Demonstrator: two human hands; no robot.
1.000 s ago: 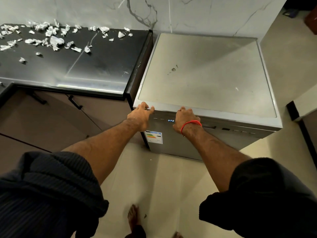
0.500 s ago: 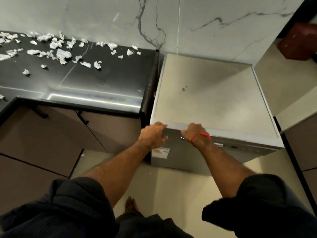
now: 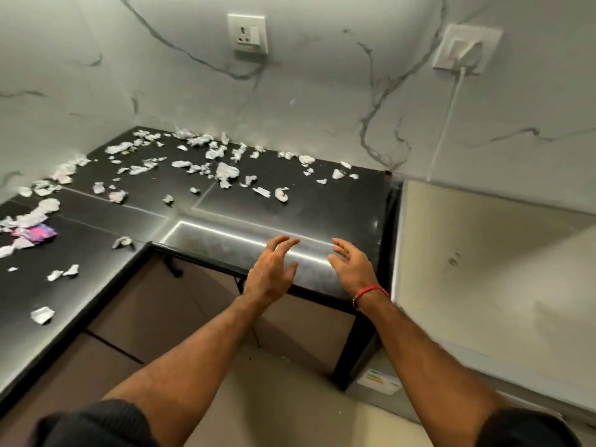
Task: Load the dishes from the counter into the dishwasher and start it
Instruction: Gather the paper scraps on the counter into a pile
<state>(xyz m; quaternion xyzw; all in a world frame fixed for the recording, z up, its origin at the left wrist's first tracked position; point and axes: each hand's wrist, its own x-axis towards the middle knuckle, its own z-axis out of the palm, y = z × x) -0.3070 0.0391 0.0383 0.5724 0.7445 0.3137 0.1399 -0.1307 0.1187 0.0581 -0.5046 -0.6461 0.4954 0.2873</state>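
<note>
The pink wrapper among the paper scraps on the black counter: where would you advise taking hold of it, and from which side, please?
Pinch the pink wrapper at its right corner, coming from above and the right. It lies flat on the counter, and white paper scraps crowd its left and far sides, while its right tip is bare. Both the left hand and right hand are free and open.

Both arms outstretched, left hand and right hand spread, empty.

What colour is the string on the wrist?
Red: the string circles the right wrist, seen in the head view.
</note>
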